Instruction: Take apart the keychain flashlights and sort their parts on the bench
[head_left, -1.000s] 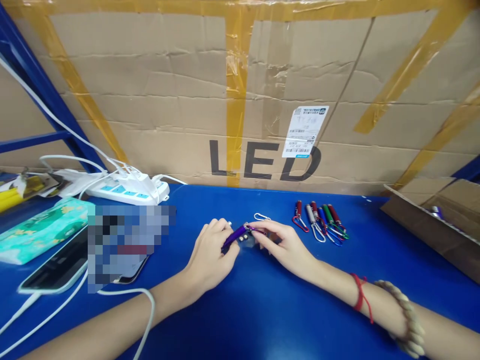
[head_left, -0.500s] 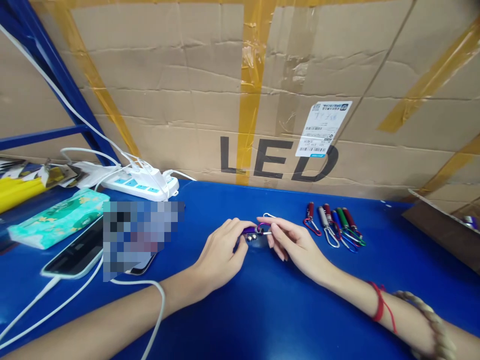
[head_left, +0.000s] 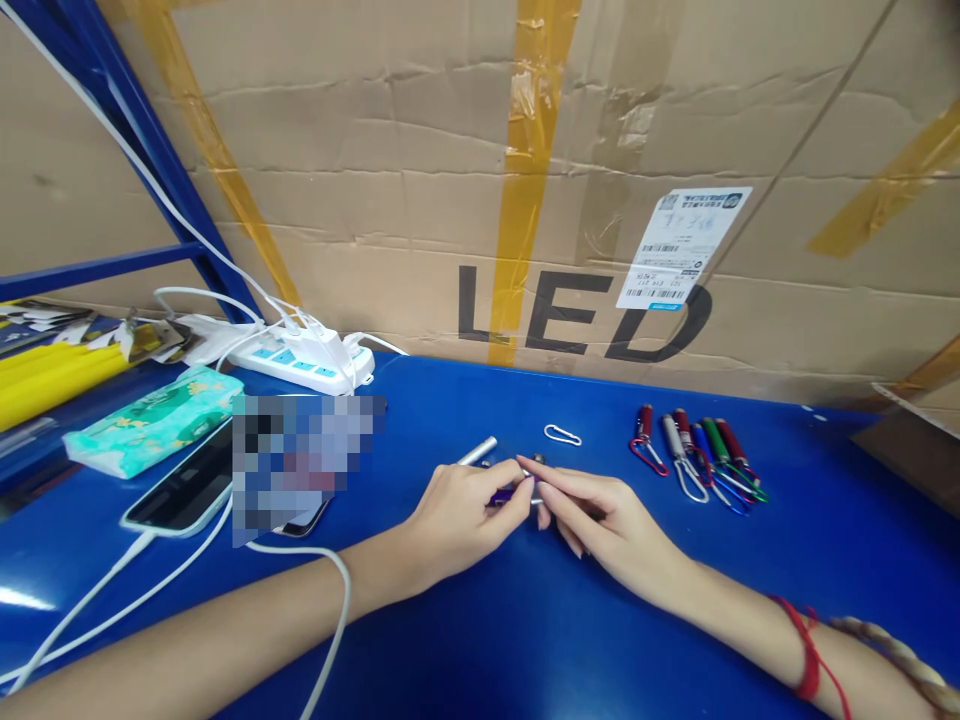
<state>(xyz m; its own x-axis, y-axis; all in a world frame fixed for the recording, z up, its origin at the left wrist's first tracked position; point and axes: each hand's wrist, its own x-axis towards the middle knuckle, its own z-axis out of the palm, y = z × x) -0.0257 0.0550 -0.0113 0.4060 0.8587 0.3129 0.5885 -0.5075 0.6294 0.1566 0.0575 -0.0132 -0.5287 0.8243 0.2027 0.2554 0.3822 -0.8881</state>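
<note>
Pinching a small purple metal keychain torch (head_left: 504,495) between both sets of fingertips, you hold it just above the blue tabletop (head_left: 480,640): your left hand (head_left: 457,520) curled around its body, your right hand (head_left: 607,520) gripping its end. A silver tube (head_left: 478,452) lies just behind, a silver wire clip (head_left: 562,435) nearby, and a row of coloured torches (head_left: 697,450) well right.

Blue table (head_left: 525,640) with keychain flashlights (head_left: 701,450), loose clip (head_left: 562,435), power strip (head_left: 304,360), tissue pack (head_left: 154,420), phone (head_left: 184,490).
</note>
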